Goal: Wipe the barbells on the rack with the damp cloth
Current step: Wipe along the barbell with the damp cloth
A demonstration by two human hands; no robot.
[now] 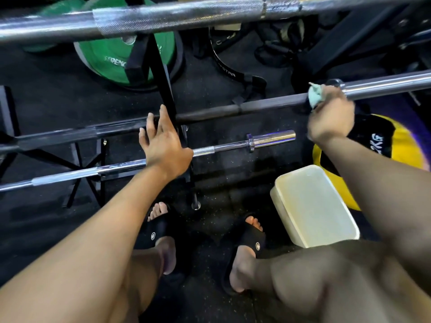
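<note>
**Cloth on the middle bar, left hand spread at the upright**

Your right hand gripped the pale green cloth, its fingers curled round it against the dark barbell just beside the collar where the chrome sleeve began. Your left hand lay open, fingers straight and spread, resting by the black rack upright over the lower chrome barbell, whose sleeve end stopped short of your right wrist. A third barbell crossed close overhead, leaving a band of room between the bars. A cream tub stood on the dark rubber floor by your right foot, touching a yellow ball; a green plate leaned behind the upright.
</note>
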